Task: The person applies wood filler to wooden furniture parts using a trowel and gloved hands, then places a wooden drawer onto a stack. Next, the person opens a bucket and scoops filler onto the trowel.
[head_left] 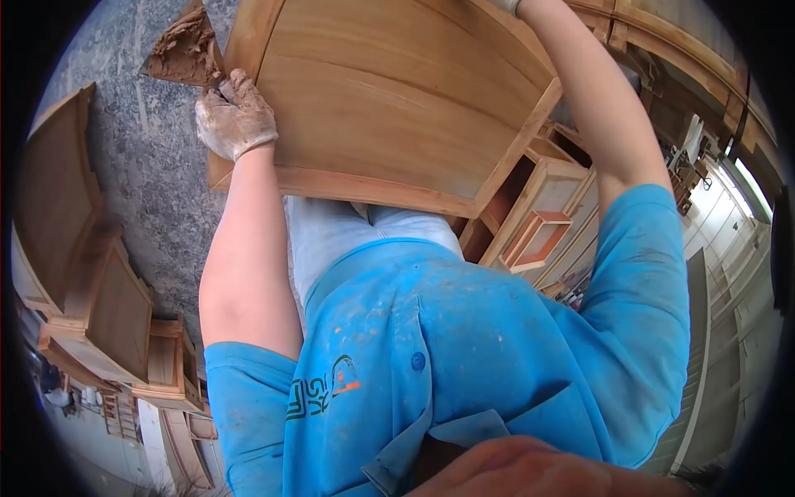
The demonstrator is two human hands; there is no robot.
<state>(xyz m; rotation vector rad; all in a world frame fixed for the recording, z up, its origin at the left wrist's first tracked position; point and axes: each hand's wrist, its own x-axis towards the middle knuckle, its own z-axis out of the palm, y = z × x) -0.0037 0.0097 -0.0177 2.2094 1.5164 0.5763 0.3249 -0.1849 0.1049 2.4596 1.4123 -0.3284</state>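
My left hand (237,118), in a white glove smeared with brown paste, is closed on the corner of a flat triangular scraper (217,65). Brown putty (184,51) is heaped on the scraper. The same hand rests at the left edge of a framed wooden panel (397,108), which lies in front of my body. Of my right hand (507,5), only a bit of glove near the wrist shows at the top edge, beyond the panel's upper right side. Its fingers are out of frame, so what it touches is hidden.
Wooden cabinet pieces (120,319) stand on the left over a grey mottled floor (153,174). To the right, close to the panel, is an open wooden cabinet (546,186) with a small reddish frame (538,241). More wooden frames (671,45) run along the upper right.
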